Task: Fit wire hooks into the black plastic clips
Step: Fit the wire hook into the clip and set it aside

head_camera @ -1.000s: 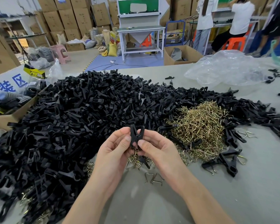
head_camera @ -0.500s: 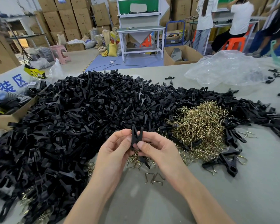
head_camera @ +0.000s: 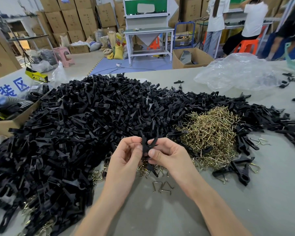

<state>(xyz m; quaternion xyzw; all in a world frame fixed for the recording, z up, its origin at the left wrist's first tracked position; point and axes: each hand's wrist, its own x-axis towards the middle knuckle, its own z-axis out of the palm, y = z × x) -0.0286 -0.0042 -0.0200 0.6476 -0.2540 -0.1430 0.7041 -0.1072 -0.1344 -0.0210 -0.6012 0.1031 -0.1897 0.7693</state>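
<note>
Clip being worked: you hold one black plastic clip [head_camera: 147, 143] upright between both hands, over the near middle of the desk [head_camera: 211, 210]. Its two prongs fork apart at the top.
Left hand: your left hand [head_camera: 126, 155] pinches the clip's left side between thumb and curled fingers.
Right hand: your right hand [head_camera: 167, 155] pinches the right side, with the thumb pressed on the clip's body and the other fingers curled behind.
Hook in this clip: your fingers hide the middle, so you cannot tell whether a hook is seated yet.
Done: a few finished clips [head_camera: 238, 169], with wire showing, lie at the near right, just beside the heap of wire hooks [head_camera: 209, 133].
Left to do: the big pile of clips [head_camera: 92, 125] covers the left and far desk, and the hook heap is full. Judging by that, you are only at the start.
Spare: loose hooks [head_camera: 162, 186] lie just near of your hands.
</note>
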